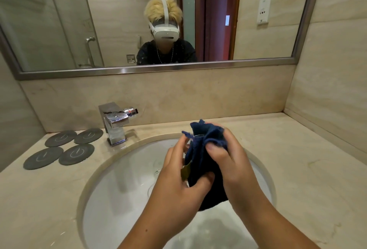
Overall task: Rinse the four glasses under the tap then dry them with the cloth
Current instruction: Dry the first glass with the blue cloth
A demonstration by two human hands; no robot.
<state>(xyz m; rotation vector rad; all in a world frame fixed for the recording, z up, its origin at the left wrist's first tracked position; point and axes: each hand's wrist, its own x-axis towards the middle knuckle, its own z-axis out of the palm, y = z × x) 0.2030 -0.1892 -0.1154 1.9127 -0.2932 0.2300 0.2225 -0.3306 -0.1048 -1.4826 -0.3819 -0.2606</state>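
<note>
Over the white sink (119, 171) both my hands hold a dark blue cloth (199, 149) bunched into a bundle. My left hand (176, 181) grips it from the left and below, thumb pressed into the fabric. My right hand (228, 159) wraps the cloth from the right, its thumb on the upper folds. A thin pale edge (198, 135) shows near the top of the bundle; whether it is a glass rim I cannot tell. A yellowish tag (185, 171) hangs from the cloth. No other glass is in view. The chrome tap (115, 123) stands at the back left with no water running.
Several round dark grey coasters (59, 149) lie on the beige counter left of the tap. A wide mirror (59, 20) spans the wall behind, reflecting a person in a white headset. The counter meets a side wall (327, 99) on the right.
</note>
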